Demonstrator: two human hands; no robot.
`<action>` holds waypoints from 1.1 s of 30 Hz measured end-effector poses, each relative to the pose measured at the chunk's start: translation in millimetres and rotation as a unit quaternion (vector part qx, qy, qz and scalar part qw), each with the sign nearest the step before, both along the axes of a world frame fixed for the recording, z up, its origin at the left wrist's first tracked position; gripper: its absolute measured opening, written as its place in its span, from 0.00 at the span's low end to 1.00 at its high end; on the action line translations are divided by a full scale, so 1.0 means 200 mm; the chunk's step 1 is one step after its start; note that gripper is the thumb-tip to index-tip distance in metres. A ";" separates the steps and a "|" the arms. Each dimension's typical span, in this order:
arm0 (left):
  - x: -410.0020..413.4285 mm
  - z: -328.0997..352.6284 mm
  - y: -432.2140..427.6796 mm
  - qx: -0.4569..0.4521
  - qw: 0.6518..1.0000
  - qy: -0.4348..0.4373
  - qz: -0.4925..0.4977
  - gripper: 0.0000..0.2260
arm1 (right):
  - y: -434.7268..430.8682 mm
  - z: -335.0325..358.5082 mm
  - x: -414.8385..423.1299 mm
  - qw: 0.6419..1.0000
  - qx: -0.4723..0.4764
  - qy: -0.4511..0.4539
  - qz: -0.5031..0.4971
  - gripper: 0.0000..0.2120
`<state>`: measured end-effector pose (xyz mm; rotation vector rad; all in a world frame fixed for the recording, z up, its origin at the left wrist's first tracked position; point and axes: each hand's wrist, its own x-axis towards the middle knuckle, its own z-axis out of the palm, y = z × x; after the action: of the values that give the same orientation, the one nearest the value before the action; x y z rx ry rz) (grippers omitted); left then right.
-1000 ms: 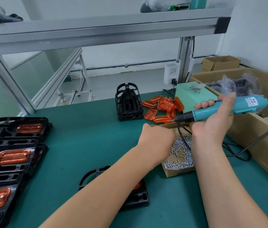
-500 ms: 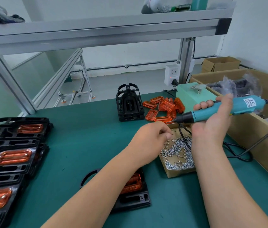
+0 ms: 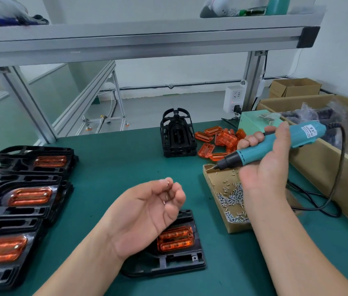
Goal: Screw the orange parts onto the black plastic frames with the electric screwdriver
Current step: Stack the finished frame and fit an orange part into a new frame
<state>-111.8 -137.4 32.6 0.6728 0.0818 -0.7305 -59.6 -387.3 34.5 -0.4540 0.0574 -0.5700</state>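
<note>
A black plastic frame [image 3: 175, 261] with an orange part [image 3: 175, 238] seated in it lies on the green mat in front of me, partly covered by my left wrist. My left hand [image 3: 147, 212] hovers palm-up above it, fingers curled, with small screws [image 3: 166, 190] pinched at its fingertips. My right hand [image 3: 269, 165] grips the teal electric screwdriver [image 3: 275, 144], tip pointing left over the far corner of the cardboard screw box [image 3: 228, 197]. Loose orange parts [image 3: 217, 142] lie in a heap behind the box.
Black frames with orange parts [image 3: 21, 197] are stacked along the left edge. A stack of bare black frames [image 3: 177, 133] stands at the back centre. Large cardboard boxes [image 3: 326, 159] line the right side, and the screwdriver's black cable [image 3: 318, 201] loops on the mat beside them.
My left hand has drawn back from the screw box toward me and turned palm-up with screws in its fingers. This uncovered the frame below. The screwdriver stayed nearly still.
</note>
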 end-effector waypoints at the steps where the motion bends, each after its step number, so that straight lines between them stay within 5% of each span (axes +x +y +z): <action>1: -0.02 -0.01 0.01 0.012 1.000 -0.005 -0.010 0.03 | 0.03 0.01 -0.01 1.000 -0.008 0.001 0.012 0.13; 8: -0.06 -0.06 0.07 0.119 0.986 -0.113 -0.030 0.05 | 0.23 0.02 -0.08 0.994 -0.049 -0.023 0.099 0.13; 18: -0.06 -0.07 0.08 0.152 0.970 -0.186 -0.030 0.07 | 0.28 0.07 -0.16 0.991 -0.048 -0.042 0.121 0.14; 33: -0.06 -0.09 0.08 0.179 0.963 -0.203 0.006 0.06 | 0.31 0.08 -0.19 0.987 -0.043 -0.057 0.141 0.15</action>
<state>-123.6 -121.1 14.6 1.1568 -0.1631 -0.5565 -96.7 -326.2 51.1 -0.5019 -0.1404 -0.3203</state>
